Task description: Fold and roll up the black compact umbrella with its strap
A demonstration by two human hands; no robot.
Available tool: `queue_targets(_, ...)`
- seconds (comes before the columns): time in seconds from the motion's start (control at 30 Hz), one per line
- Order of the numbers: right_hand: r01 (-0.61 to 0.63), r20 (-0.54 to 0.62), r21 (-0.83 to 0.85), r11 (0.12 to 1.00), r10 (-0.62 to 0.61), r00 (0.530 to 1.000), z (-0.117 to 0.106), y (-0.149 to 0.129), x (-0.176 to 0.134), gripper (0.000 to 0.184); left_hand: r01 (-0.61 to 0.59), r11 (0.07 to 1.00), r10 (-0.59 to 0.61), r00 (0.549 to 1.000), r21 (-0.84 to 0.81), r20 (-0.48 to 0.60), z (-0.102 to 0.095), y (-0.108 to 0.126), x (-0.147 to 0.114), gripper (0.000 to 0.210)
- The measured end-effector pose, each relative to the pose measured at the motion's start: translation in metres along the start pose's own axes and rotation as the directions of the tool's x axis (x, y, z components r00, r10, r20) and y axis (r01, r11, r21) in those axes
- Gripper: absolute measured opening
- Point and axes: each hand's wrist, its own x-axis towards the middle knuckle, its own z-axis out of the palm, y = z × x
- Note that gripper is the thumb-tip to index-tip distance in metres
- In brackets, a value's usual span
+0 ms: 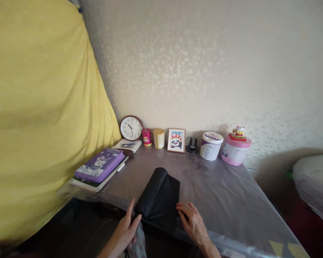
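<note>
A gray bench [218, 190] is lined with a red can [146, 137], yellow can [159, 139], picture frame [176, 140], white tub [210, 147] and pink tub [234, 152] behind a black bundle [160, 195].

The black bundle [158, 195] blocks the way between the left hand [127, 227] and right hand [194, 222]. Right of the right hand, the table [226, 197] gives wide passage, bounded ahead by the white tub [211, 148] and pink-lidded tub [234, 152]. Ahead-left of the left hand, the purple case [99, 166] obstructs.

Home | patterned wallpaper [164, 64] | clock [131, 128] | framed panda picture [176, 140] | lucky-cat figurine [238, 132]
</note>
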Motion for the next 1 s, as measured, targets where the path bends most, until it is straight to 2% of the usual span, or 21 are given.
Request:
queue_targets(0.07, -0.011, 0.002, 0.005, 1.000, 0.011, 1.000, -0.001, -0.001, 0.000, 0.023, -0.138, 0.937, 0.178, 0.979, 0.322, -0.099, 0.004, 0.002, -0.004, 0.068)
queue_targets(0.13, -0.018, 0.005, 0.014, 1.000, 0.018, 1.000, -0.001, -0.001, -0.001, 0.023, -0.186, 0.799, 0.312, 0.941, 0.571, -0.129, 0.010, 0.004, -0.007, 0.066)
queue_targets(0.2, -0.019, -0.007, 0.031, 0.999, 0.019, 1.000, -0.002, -0.001, -0.001, 0.023, -0.123, 0.687, 0.325, 0.934, 0.716, -0.151, 0.016, 0.007, -0.007, 0.069)
queue_targets(0.27, -0.033, -0.034, 0.060, 0.998, 0.035, 0.999, -0.002, 0.000, -0.002, 0.023, -0.082, 0.609, 0.327, 0.932, 0.789, -0.156, 0.021, 0.009, -0.004, 0.075)
queue_targets(0.37, -0.071, -0.079, 0.124, 0.990, 0.081, 0.994, -0.001, 0.001, -0.002, 0.022, -0.083, 0.557, 0.337, 0.932, 0.826, -0.133, 0.023, 0.007, 0.003, 0.079)
queue_targets(0.53, -0.159, -0.204, 0.231, 0.960, 0.207, 0.957, -0.003, 0.012, -0.003, 0.026, -0.117, 0.608, 0.316, 0.943, 0.785, -0.104, 0.016, 0.003, 0.009, 0.073)
queue_targets(0.67, -0.225, -0.301, 0.171, 0.959, 0.268, 0.915, -0.019, 0.037, -0.005, 0.031, -0.096, 0.600, 0.308, 0.944, 0.794, -0.119, 0.010, 0.005, 0.010, 0.076)
queue_targets(0.77, -0.255, -0.346, 0.092, 0.963, 0.271, 0.898, -0.036, 0.058, -0.009, 0.032, -0.109, 0.589, 0.290, 0.953, 0.801, -0.085, 0.008, 0.005, 0.015, 0.084)
queue_targets(0.87, -0.302, -0.352, 0.044, 0.952, 0.298, 0.887, -0.047, 0.072, -0.016, 0.033, -0.146, 0.583, 0.313, 0.948, 0.799, -0.055, 0.006, 0.004, 0.019, 0.090)
queue_targets(1.0, -0.343, -0.322, 0.036, 0.939, 0.336, 0.885, -0.049, 0.077, -0.021, 0.033, -0.175, 0.561, 0.341, 0.940, 0.809, -0.033, 0.003, 0.003, 0.020, 0.098)
